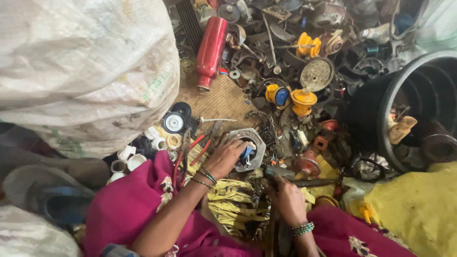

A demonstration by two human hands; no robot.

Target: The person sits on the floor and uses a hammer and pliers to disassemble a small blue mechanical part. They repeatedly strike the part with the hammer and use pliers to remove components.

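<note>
Grey metal, octagonal, hollow-centred — housing (249, 147) lying on the cluttered floor just ahead of the magenta lap, blue part showing in its opening. Left hand (225, 158) laid over housing's near edge, fingers curled together onto the rim, thumb beside the blue part. Right hand (288, 200) lower and to the right, fingers wrapped shut round a dark hammer handle (278, 216), its metal head (280, 172) just beside the housing. Around: white woven sack (85, 62), black tub (419, 104), red cylinder (211, 50), yellow fittings (303, 101), red-handled pliers (202, 145) — all near, none touched.
</note>
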